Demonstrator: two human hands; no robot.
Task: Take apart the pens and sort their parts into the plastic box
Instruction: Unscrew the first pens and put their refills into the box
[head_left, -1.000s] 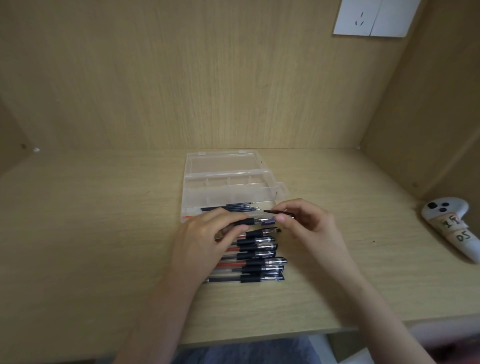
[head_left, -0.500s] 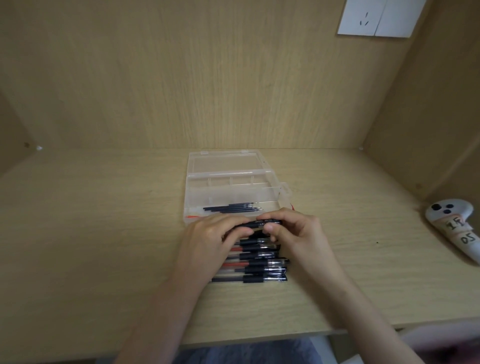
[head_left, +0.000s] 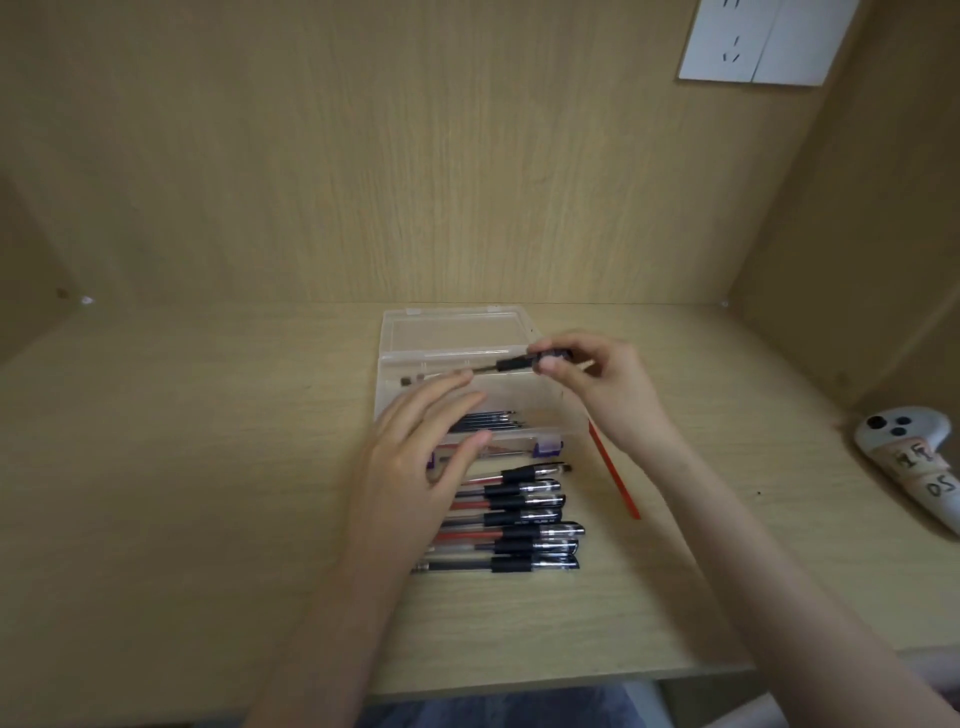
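My right hand (head_left: 597, 374) has lifted a pen piece (head_left: 514, 362) over the plastic box (head_left: 452, 316).
I pinch it in curled fingers. My left hand (head_left: 415, 462), fingers spread loose, hides the box's front left corner, and the piece's blurred tip may be a refill.

Soft even light, wide-angle edge distortion

Pens (head_left: 524, 525): left ends hidden under the left hand (head_left: 421, 457).
Pen piece (head_left: 514, 364): right end hidden inside the right hand (head_left: 597, 379).
Small parts (head_left: 410, 381) in the plastic box (head_left: 384, 364): too small and blurred to name.
Left hand: fingers blurred.
Socket plate (head_left: 753, 47): cut by the top edge.
Controller (head_left: 909, 457): cut by the right edge.
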